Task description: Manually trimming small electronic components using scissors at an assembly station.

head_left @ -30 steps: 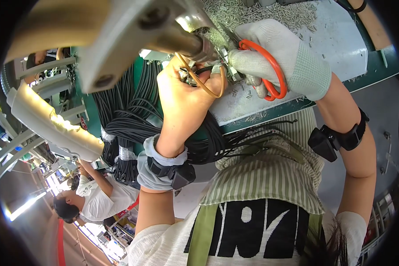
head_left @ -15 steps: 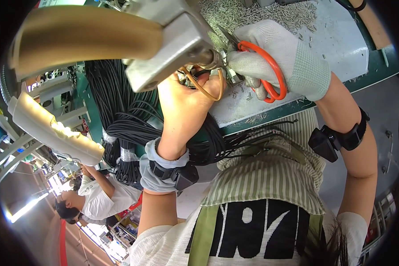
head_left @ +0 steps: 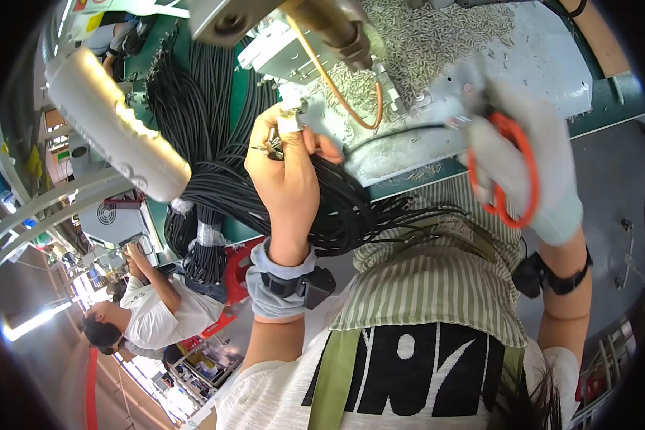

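Head view: the left hand (head_left: pixel 287 161) has drawn back from the press, fingers closed on black cable ends (head_left: pixel 272 148). The gloved right hand (head_left: pixel 512 154), gripping orange scissors (head_left: pixel 505 172), has swung apart rightward. Beyond, terminals litter the tabletop (head_left: pixel 552 64); a piece seems finished.

Your head camera looks steeply down, close over the grey bench (head_left: pixel 552 64) at one o'clock (single view, nothing shared).
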`<state>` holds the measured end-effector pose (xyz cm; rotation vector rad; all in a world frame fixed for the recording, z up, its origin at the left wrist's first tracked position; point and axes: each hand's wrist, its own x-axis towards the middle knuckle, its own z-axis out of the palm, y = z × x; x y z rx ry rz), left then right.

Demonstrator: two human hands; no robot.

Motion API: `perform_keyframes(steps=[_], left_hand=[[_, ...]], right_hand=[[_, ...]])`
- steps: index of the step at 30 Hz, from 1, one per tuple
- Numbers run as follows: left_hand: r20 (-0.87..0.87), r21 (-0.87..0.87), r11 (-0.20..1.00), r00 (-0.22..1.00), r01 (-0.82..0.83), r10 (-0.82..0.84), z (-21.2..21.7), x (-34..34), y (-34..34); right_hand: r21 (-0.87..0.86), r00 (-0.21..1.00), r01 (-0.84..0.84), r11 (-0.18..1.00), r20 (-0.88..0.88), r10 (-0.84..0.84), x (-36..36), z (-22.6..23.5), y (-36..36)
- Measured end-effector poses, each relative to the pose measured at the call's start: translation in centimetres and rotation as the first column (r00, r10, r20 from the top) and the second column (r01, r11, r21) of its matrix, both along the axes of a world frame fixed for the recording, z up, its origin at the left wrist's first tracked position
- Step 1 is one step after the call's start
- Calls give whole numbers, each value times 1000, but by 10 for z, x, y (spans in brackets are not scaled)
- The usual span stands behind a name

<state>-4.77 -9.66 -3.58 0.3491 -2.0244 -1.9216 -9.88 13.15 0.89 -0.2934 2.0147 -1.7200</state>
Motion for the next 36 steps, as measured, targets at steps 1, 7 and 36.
perform_keyframes(steps=[1, 7, 36], left_hand=[[21, 35, 999, 1000, -17, 16, 1, 4, -4], [146, 484, 865, 962, 134, -231, 28, 28, 12], [227, -293, 798, 849, 526, -477, 52, 36, 58]], right_hand=[[23, 990, 115, 993, 76, -117, 9, 2, 5], [454, 910, 367, 812, -355, -213, 38, -18, 44], [-293, 955, -69, 954, 258, 149, 35, 6, 23]])
